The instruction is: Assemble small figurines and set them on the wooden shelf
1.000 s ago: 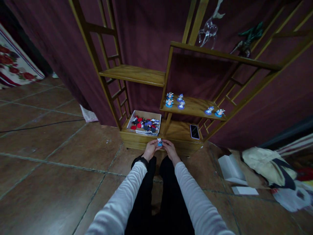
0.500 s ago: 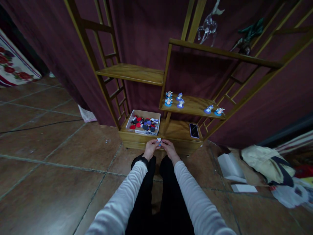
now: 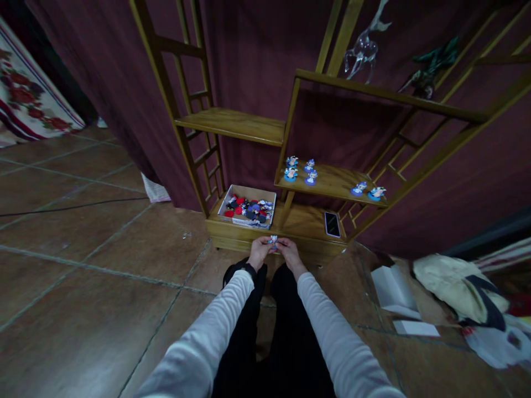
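Observation:
Between my two hands is a small white-and-blue figurine [image 3: 273, 240], held upright in front of the cabinet's lower edge. My left hand [image 3: 260, 250] pinches it from the left, and my right hand [image 3: 289, 251] grips its other side. Just beyond my left hand, an open cardboard box [image 3: 248, 222] holds many small figurines with red, black and purple bases. On the shelf [image 3: 327, 185] to the upper right stand several figurines: a pair with blue bases [image 3: 291, 174], a pair with purple bases [image 3: 311, 177], and at the right end a purple-based one [image 3: 358, 189] beside a blue-based one [image 3: 376, 193].
A phone [image 3: 332, 224] lies on the cabinet's lower board. Above are a glass deer [image 3: 363, 50] and a dark green ornament [image 3: 433, 69]. White box pieces [image 3: 394, 290], a cream bag [image 3: 450, 284] and a plastic bag [image 3: 495, 342] lie on the right floor.
The whole view has shifted slightly, with the cabinet now a little further right. Both hands keep their hold on the figurine, which shows slightly more between the fingers.

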`<control>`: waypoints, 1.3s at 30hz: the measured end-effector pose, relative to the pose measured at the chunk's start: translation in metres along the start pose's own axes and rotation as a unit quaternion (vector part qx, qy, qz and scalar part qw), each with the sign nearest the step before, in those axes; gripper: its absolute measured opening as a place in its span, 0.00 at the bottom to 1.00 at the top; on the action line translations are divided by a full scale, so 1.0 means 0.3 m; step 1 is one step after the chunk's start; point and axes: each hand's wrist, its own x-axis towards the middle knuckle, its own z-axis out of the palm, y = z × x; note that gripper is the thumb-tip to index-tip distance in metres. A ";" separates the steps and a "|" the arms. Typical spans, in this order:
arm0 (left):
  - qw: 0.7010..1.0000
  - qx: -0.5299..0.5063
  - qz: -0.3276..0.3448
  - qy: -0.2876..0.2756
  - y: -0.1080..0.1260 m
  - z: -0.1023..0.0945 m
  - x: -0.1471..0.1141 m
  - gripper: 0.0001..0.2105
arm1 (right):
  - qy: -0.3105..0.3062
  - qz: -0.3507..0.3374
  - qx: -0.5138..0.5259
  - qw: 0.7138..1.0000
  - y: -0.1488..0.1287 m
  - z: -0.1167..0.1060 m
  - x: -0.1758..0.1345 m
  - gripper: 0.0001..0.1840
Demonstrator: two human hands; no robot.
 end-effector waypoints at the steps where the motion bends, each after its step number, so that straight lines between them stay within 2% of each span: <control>1: 1.000 -0.001 0.004 -0.004 -0.001 0.002 -0.003 0.10 | 0.002 0.000 0.002 1.000 -0.001 0.000 0.000 0.14; 5: 0.999 0.001 0.011 -0.035 0.012 0.003 -0.021 0.12 | -0.003 -0.001 0.031 1.000 -0.009 -0.007 -0.007 0.15; 10: 0.997 -0.013 -0.023 -0.068 0.041 -0.013 -0.034 0.11 | -0.012 0.023 0.045 0.999 -0.018 -0.023 -0.019 0.14; 15: 0.998 -0.019 -0.036 -0.041 0.045 -0.026 -0.030 0.08 | -0.014 0.020 0.053 0.998 -0.017 -0.017 -0.023 0.13; 22: 0.999 -0.016 -0.029 -0.043 0.038 -0.029 -0.023 0.09 | -0.004 0.007 0.040 0.999 -0.017 -0.009 -0.028 0.14; 26: 0.999 -0.023 -0.007 -0.043 0.034 -0.025 -0.023 0.17 | -0.029 0.005 0.059 0.998 -0.029 -0.015 -0.031 0.14; 29: 0.998 -0.035 -0.010 -0.050 0.034 -0.023 -0.024 0.22 | -0.024 -0.002 0.070 0.997 -0.038 -0.016 -0.036 0.15; 34: 0.994 -0.043 -0.023 -0.095 0.039 -0.028 -0.022 0.18 | 0.006 -0.010 0.099 0.995 -0.040 -0.020 -0.040 0.18; 39: 0.991 -0.056 -0.033 -0.121 0.047 -0.036 -0.019 0.15 | -0.011 0.016 0.115 0.993 -0.030 -0.027 -0.038 0.16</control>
